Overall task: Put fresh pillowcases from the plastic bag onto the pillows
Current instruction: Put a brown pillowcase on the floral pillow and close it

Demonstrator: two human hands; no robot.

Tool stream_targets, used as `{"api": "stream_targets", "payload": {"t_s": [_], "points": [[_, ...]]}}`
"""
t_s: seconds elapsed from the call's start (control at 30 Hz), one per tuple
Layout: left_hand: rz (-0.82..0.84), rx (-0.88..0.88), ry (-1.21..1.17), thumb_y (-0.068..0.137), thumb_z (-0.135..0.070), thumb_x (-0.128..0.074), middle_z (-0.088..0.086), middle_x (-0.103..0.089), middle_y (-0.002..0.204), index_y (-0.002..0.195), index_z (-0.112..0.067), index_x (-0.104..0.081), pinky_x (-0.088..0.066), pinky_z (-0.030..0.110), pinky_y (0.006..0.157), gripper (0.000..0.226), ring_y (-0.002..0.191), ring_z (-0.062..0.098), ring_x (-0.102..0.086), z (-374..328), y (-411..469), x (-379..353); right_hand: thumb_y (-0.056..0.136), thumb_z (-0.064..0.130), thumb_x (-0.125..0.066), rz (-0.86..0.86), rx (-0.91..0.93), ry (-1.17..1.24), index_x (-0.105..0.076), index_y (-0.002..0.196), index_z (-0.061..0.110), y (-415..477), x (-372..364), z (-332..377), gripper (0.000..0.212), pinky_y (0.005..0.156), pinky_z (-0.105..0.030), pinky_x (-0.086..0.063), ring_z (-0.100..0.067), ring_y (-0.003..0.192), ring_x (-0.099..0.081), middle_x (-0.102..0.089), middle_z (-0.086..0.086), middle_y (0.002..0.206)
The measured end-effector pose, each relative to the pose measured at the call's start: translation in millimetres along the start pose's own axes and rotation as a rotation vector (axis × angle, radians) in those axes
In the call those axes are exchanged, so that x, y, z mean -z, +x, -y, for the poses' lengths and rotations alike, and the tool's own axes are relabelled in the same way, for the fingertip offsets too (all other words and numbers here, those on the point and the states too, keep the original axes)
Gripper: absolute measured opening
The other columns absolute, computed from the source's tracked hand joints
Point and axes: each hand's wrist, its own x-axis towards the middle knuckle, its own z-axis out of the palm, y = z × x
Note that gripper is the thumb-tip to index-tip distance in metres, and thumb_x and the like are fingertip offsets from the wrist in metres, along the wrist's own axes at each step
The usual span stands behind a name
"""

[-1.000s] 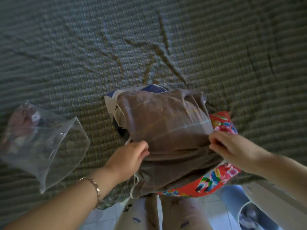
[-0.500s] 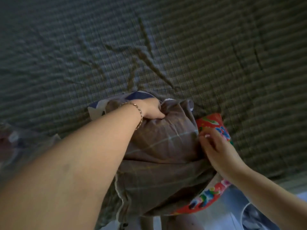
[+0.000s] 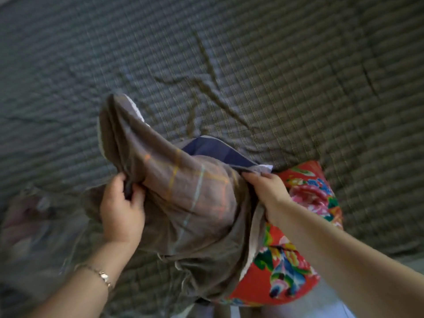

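A brown checked pillowcase (image 3: pixel 188 203) is bunched over a pillow at the near edge of the bed. The pillow's dark blue and white fabric (image 3: pixel 213 150) shows at the far end. My left hand (image 3: pixel 121 207) grips a fold of the pillowcase on its left side, and a loose flap of the cloth rises above that hand. My right hand (image 3: pixel 266 189) pinches the pillowcase edge on its right side. A red floral pillow (image 3: pixel 298 226) lies under and to the right of it. The clear plastic bag (image 3: pixel 29 214) is a blur at the left.
A grey-green checked bedsheet (image 3: pixel 275 65) with creases covers the bed beyond the pillows. The bed's near edge and pale floor (image 3: pixel 321 304) show at the bottom right. A chain bracelet (image 3: pixel 103 276) is on my left wrist.
My left hand has come back from the far end of the pillow to the near left and lifted a flap of the pillowcase. My right hand has shifted to the far right corner.
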Motion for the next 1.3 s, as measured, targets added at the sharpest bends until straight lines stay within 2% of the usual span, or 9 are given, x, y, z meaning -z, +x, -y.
{"api": "stream_targets", "payload": {"t_s": [0.3, 0.4, 0.53, 0.7, 0.93, 1.07, 1.17, 1.23, 1.3], "points": [[0.008, 0.269, 0.031, 0.088, -0.005, -0.055, 0.034, -0.062, 0.100, 0.107, 0.010, -0.060, -0.042, 0.041, 0.079, 0.025, 0.094, 0.046, -0.058, 28, -3, -10, 0.056, 0.013, -0.080, -0.315, -0.288, 0.194, -0.062, 0.112, 0.010, 27, 101, -24, 0.060, 0.061, -0.038, -0.057, -0.029, 0.083, -0.064, -0.066, -0.010, 0.105], [0.059, 0.336, 0.061, 0.089, -0.008, -0.053, 0.025, -0.060, 0.111, 0.112, 0.001, -0.058, -0.041, 0.039, 0.081, 0.025, 0.101, 0.039, -0.055, 13, -1, -23, 0.074, 0.015, -0.074, -0.488, -0.062, -0.264, -0.064, 0.107, 0.007, 11, 91, -27, 0.036, 0.080, -0.033, -0.048, -0.029, 0.092, -0.060, -0.063, -0.010, 0.097], [0.121, 0.080, 0.063, 0.083, -0.009, -0.063, 0.017, -0.055, 0.108, 0.101, -0.005, -0.063, -0.046, 0.039, 0.076, 0.018, 0.093, 0.037, -0.057, -5, -11, -32, 0.086, 0.016, -0.057, -0.265, 0.243, -0.841, -0.063, 0.092, 0.009, -11, 77, -31, 0.011, 0.067, -0.029, -0.037, -0.032, 0.087, -0.059, -0.062, -0.007, 0.080], [0.487, -0.083, 0.235, 0.079, -0.033, -0.070, 0.013, -0.056, 0.101, 0.095, -0.008, -0.066, -0.045, 0.043, 0.081, 0.030, 0.098, 0.037, -0.049, -12, -32, -55, 0.087, 0.019, -0.058, -0.212, 0.252, -0.889, -0.063, 0.094, 0.009, -16, 85, -38, 0.014, 0.066, -0.029, -0.039, -0.032, 0.086, -0.061, -0.064, -0.009, 0.086], [0.151, -0.150, -0.175, 0.089, -0.021, -0.050, 0.010, -0.058, 0.075, 0.081, -0.005, -0.055, -0.037, 0.024, 0.067, 0.018, 0.074, 0.017, -0.052, -26, -45, -29, 0.087, 0.027, -0.058, -0.226, 0.250, -0.955, -0.064, 0.102, 0.010, -11, 88, -34, 0.023, 0.072, -0.036, -0.049, -0.032, 0.084, -0.060, -0.067, -0.010, 0.090], [0.419, -0.022, -0.183, 0.095, -0.025, -0.049, 0.004, -0.056, 0.066, 0.089, -0.020, -0.047, -0.028, 0.020, 0.054, 0.008, 0.067, 0.019, -0.057, -19, -78, -11, 0.090, 0.026, -0.051, -0.305, 0.208, -1.215, -0.043, 0.116, 0.009, -15, 78, -32, 0.032, 0.079, -0.042, -0.047, -0.038, 0.100, -0.057, -0.056, -0.016, 0.114], [0.559, 0.077, -0.092, 0.093, -0.024, -0.051, 0.008, -0.069, 0.090, 0.106, -0.011, -0.056, -0.035, 0.020, 0.064, 0.019, 0.088, 0.026, -0.065, 3, -88, -16, 0.081, 0.016, -0.058, -0.338, 0.622, -1.320, -0.041, 0.129, 0.011, -21, 62, -26, 0.051, 0.086, -0.045, -0.041, -0.040, 0.109, -0.047, -0.044, -0.017, 0.124], [0.546, 0.047, -0.141, 0.092, -0.022, -0.054, 0.005, -0.069, 0.104, 0.114, -0.011, -0.060, -0.039, 0.017, 0.074, 0.026, 0.098, 0.020, -0.064, -1, -83, -18, 0.073, 0.030, -0.057, -0.181, 1.037, -1.260, -0.057, 0.119, 0.013, -19, 50, -22, 0.049, 0.090, -0.044, -0.039, -0.037, 0.106, -0.048, -0.053, -0.014, 0.117], [0.509, -0.019, -0.171, 0.091, -0.022, -0.056, 0.004, -0.069, 0.105, 0.113, -0.009, -0.065, -0.037, 0.012, 0.077, 0.027, 0.098, 0.016, -0.063, -9, -79, -21, 0.073, 0.042, -0.055, 0.029, 1.121, -1.402, -0.067, 0.106, 0.015, -5, 45, -22, 0.045, 0.092, -0.042, -0.040, -0.032, 0.106, -0.054, -0.062, -0.007, 0.111]]}}
